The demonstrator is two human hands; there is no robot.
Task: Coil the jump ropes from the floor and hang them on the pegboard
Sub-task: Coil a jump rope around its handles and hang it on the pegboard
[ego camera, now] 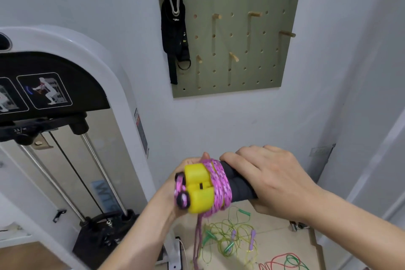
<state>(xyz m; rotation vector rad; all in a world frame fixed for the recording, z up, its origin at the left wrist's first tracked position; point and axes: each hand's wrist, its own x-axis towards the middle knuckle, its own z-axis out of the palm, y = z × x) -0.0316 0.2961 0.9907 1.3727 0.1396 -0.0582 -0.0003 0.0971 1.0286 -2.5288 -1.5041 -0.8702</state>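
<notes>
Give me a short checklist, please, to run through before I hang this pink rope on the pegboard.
1. Pink rope fully wound: not ok; a tail hangs from the coil toward the floor.
2. Right hand grip on the black handles: ok.
3. Left hand holds the yellow handle ends: ok.
4. Free peg on the pegboard: ok; several are bare.
5. Loose end tucked in: cannot tell.
6. Floor ropes coiled: not ok; they lie tangled.
</notes>
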